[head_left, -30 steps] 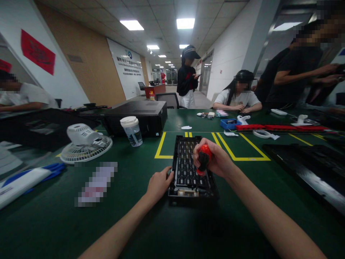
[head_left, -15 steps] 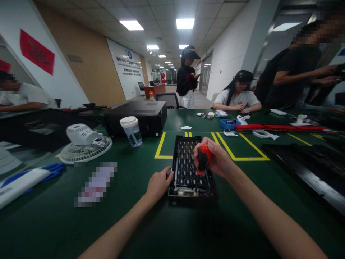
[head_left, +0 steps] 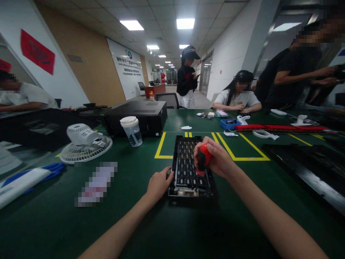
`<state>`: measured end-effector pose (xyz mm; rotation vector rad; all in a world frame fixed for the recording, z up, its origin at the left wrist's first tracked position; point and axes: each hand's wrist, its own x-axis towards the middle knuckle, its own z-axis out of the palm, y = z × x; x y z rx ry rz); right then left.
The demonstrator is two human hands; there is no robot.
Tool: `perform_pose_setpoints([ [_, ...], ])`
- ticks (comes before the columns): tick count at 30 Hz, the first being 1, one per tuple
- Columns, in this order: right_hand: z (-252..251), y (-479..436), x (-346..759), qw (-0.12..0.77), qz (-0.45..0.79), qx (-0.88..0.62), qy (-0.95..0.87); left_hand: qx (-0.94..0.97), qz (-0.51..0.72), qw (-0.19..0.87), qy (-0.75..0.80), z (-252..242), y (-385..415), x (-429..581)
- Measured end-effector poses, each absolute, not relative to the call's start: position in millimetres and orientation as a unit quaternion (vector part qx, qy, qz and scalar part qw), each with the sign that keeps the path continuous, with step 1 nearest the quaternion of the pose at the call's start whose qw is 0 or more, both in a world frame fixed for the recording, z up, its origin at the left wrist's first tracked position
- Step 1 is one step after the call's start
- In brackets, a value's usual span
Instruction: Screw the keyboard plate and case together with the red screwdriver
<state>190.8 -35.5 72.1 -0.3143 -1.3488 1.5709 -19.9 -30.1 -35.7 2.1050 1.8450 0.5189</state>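
A black rectangular panel with a honeycomb grid [head_left: 185, 160] lies on the green table in front of me. My right hand [head_left: 217, 158] is closed around a screwdriver with a red and black handle [head_left: 202, 160], held upright over the panel's right side. My left hand [head_left: 158, 184] rests with curled fingers against the panel's left edge, near its front corner. The screwdriver's tip is hidden behind my hand and the panel.
A white desk fan [head_left: 84, 144] and a lidded plastic cup [head_left: 132, 131] stand at the left, before a black computer case [head_left: 140, 117]. Yellow floor-tape lines [head_left: 242, 153], a blue tray [head_left: 229, 124] and red strips [head_left: 280, 127] lie beyond. Other people sit and stand around the table.
My right hand has turned slightly on the screwdriver handle, covering more of its red top. The left hand and the panel have stayed in place.
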Motion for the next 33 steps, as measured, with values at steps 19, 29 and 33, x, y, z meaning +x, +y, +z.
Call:
perform_pose_setpoints([
  [19,73.1,-34.8,193.9,0.524,0.625,-0.132,-0.563,0.735,0.187,0.135,0.637,-42.5,-27.3,-23.2],
  [29,73.2,-35.9,190.2,0.532,0.605,-0.139,-0.575,0.732,0.198,0.153,0.633,-41.8,-28.4,-22.4],
  [33,72.8,-35.8,189.3,0.542,0.578,-0.152,-0.591,0.731,0.192,0.154,0.637,-41.6,-28.1,-22.0],
])
